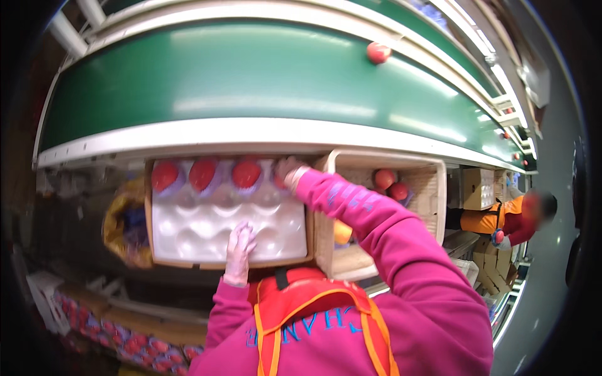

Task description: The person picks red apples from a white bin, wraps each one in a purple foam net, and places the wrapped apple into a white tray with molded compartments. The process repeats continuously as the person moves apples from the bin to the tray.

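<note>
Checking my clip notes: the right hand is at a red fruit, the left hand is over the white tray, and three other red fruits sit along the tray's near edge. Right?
No: the three other red fruits sit along the far edge of the white tray, as the head view shows. The rest holds: right hand at a red fruit, left hand over the tray.

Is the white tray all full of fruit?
No, only the far row of the tray has red fruit, and many nearer hollows are bare.
</note>
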Tool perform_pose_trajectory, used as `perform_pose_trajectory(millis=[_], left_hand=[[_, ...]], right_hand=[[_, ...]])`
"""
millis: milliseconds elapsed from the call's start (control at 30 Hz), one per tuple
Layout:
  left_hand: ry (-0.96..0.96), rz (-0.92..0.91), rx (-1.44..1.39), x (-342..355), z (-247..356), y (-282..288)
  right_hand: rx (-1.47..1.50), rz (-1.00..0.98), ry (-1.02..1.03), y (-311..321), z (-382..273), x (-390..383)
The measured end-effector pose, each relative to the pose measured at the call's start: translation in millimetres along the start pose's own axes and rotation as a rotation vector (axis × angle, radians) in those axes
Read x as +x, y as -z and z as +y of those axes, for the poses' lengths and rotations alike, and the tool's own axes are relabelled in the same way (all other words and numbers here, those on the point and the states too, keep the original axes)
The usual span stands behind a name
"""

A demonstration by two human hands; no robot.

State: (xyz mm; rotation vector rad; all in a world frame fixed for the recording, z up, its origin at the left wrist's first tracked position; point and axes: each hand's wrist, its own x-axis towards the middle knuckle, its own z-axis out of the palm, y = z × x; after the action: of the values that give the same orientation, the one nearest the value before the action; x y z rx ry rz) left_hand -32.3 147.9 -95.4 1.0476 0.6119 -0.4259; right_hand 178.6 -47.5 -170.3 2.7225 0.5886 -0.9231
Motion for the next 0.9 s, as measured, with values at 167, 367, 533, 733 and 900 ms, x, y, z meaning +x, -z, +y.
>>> perform_pose_trajectory(millis=[167, 367, 533, 733, 900], left_hand=[[-0.067, -0.137, -0.058, 19.1, -2.6, 1.5], [-0.112, 0.014, 0.001, 1.8, 21.7, 10.5], [-0.092, 0.027, -0.136, -0.4, 17.9, 16.1], [-0.127, 0.172, -0.093, -27.2, 14.9, 40.2], [-0.177, -0.105, 0.065, -6.9, 69.8, -5.4]], right_hand=[[0.058, 0.15, 0.297, 39.4, 6.0, -50.4], [0.525, 0.936, 0.355, 195.5, 142.1, -87.3], [0.558, 1.138, -0.357, 255.0, 237.8, 49.3], [1.413, 0.79, 0.123, 265.9, 181.2, 83.6], [2.564, -0.256, 0.596, 206.4, 141.5, -62.8]])
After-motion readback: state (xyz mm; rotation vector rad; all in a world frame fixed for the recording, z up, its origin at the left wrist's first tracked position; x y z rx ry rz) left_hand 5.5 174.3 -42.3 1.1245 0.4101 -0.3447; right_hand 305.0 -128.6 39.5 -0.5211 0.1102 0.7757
